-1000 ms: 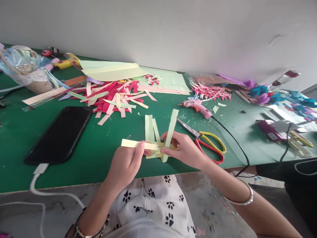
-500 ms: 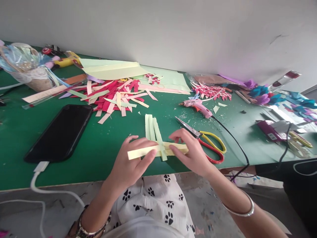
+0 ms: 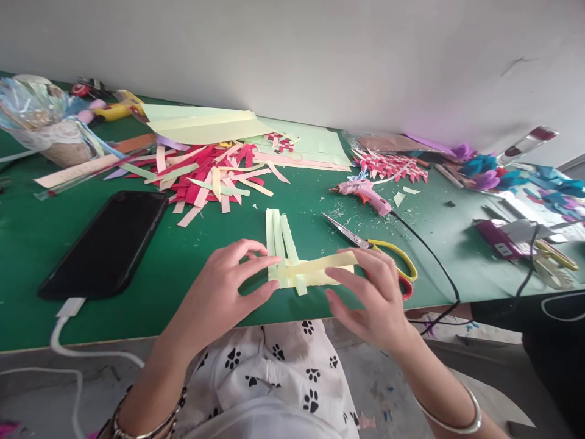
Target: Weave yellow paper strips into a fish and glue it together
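Pale green paper strips (image 3: 276, 235) lie side by side on the table, crossed near their lower ends by pale yellow paper strips (image 3: 315, 277). My left hand (image 3: 233, 277) is open at the left edge of this crossing, fingertips touching or close to the paper. The right end of the upper yellow paper strip (image 3: 322, 262) is raised and sits between the fingers of my right hand (image 3: 372, 289); that hand's thumb stands apart below. One green strip passes under the upper yellow strip, its short lower end showing.
Scissors (image 3: 390, 256) and a pink glue gun (image 3: 365, 194) lie to the right. A phone (image 3: 105, 244) on a charging cable is at left. Loose red and pink strips (image 3: 210, 177) are heaped behind, near pale paper sheets (image 3: 205, 127). A woven red-and-pink piece (image 3: 390, 166) lies farther back.
The upper yellow strip no longer reaches out to the left; its free end is now at the right, by my right hand. My left hand has let go of it and its fingers have spread.
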{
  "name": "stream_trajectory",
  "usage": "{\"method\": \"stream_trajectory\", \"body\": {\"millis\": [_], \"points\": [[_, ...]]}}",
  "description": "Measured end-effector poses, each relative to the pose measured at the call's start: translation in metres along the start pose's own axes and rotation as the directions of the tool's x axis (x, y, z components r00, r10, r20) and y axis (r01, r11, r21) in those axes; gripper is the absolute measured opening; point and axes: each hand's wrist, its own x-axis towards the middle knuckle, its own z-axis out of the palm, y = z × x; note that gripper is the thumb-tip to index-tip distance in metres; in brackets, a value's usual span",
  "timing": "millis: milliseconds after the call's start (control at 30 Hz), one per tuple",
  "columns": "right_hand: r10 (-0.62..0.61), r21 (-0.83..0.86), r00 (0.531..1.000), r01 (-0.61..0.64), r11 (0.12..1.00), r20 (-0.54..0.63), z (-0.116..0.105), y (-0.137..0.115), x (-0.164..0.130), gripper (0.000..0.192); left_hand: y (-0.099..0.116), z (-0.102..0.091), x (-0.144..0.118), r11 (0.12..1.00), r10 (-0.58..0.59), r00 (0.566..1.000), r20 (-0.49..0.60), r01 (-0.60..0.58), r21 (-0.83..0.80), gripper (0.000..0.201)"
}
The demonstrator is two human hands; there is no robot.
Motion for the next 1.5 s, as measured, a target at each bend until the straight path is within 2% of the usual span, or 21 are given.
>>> {"method": "stream_trajectory", "body": {"millis": [100, 167, 267, 367, 433, 467, 500, 567, 600, 667, 767, 833, 900, 1067, 1233, 1333, 1500], "points": [[-0.029, -0.101, 0.984, 0.047, 0.994, 0.174, 0.005, 0.001, 0.001, 0.033, 0.0, 0.001, -0.001, 0.995, 0.094, 0.995, 0.038, -0.094, 0.021, 0.029], [0.007, -0.148, 0.982, 0.021, 0.989, 0.187, 0.008, 0.002, 0.001, 0.03, 0.002, 0.004, 0.0, 0.986, 0.157, 0.986, 0.064, -0.16, 0.047, 0.027], [0.106, -0.193, 0.988, -0.083, 0.978, 0.115, 0.01, 0.004, -0.001, 0.02, 0.004, 0.009, 0.001, 0.979, 0.181, 0.978, 0.1, -0.189, 0.072, 0.025], [0.255, -0.25, 0.965, -0.264, 0.932, -0.07, 0.006, 0.007, -0.003, 0.014, 0.003, 0.011, 0.002, 0.982, 0.164, 0.978, 0.129, -0.174, 0.07, 0.025], [0.291, -0.255, 0.942, -0.326, 0.91, -0.165, 0.003, 0.007, -0.003, 0.013, 0.002, 0.011, 0.003, 0.983, 0.158, 0.977, 0.141, -0.169, 0.068, 0.024], [0.265, -0.242, 0.953, -0.295, 0.924, -0.148, 0.002, 0.007, -0.003, 0.013, 0.002, 0.011, 0.004, 0.983, 0.16, 0.977, 0.142, -0.171, 0.067, 0.024], [0.216, -0.216, 0.973, -0.228, 0.95, -0.08, 0.002, 0.006, -0.002, 0.012, 0.002, 0.011, 0.004, 0.983, 0.163, 0.977, 0.141, -0.173, 0.065, 0.025], [0.106, -0.12, 0.984, -0.09, 0.989, 0.143, 0.005, 0.003, 0.001, 0.012, 0.001, 0.01, 0.004, 0.983, 0.167, 0.977, 0.131, -0.176, 0.057, 0.026], [0.081, -0.067, 0.963, -0.066, 0.996, 0.257, 0.007, 0.002, 0.002, 0.013, 0.0, 0.01, 0.004, 0.983, 0.17, 0.978, 0.125, -0.177, 0.051, 0.028], [0.094, 0.0, 0.897, -0.104, 0.995, 0.431, 0.012, 0.002, 0.004, 0.021, -0.001, 0.009, 0.003, 0.984, 0.17, 0.978, 0.119, -0.176, 0.04, 0.028], [0.151, 0.04, 0.812, -0.21, 0.977, 0.564, 0.016, 0.003, 0.007, 0.033, -0.002, 0.009, 0.002, 0.983, 0.175, 0.978, 0.116, -0.18, 0.035, 0.024], [0.177, 0.059, 0.779, -0.264, 0.963, 0.601, 0.015, 0.004, 0.008, 0.036, -0.003, 0.009, 0.001, 0.983, 0.177, 0.978, 0.108, -0.182, 0.038, 0.023], [0.203, 0.065, 0.765, -0.304, 0.95, 0.612, 0.013, 0.005, 0.008, 0.038, -0.003, 0.009, 0.002, 0.982, 0.179, 0.979, 0.101, -0.184, 0.042, 0.022], [0.259, 0.001, 0.765, -0.321, 0.947, 0.59, 0.01, 0.012, 0.006, 0.029, 0.001, 0.012, 0.006, 0.979, 0.183, 0.981, 0.068, -0.188, 0.074, 0.021], [0.218, 0.044, 0.761, -0.308, 0.95, 0.611, 0.004, 0.02, 0.013, 0.019, 0.005, 0.015, 0.009, 0.973, 0.182, 0.983, 0.039, -0.185, 0.136, 0.019], [0.196, 0.087, 0.768, -0.311, 0.947, 0.61, -0.002, 0.022, 0.022, 0.027, 0.006, 0.017, 0.008, 0.971, 0.176, 0.984, 0.024, -0.178, 0.161, 0.02], [0.203, 0.066, 0.713, -0.331, 0.941, 0.671, -0.005, 0.027, 0.028, 0.017, 0.008, 0.018, 0.007, 0.968, 0.163, 0.987, 0.004, -0.161, 0.191, 0.019]]}}
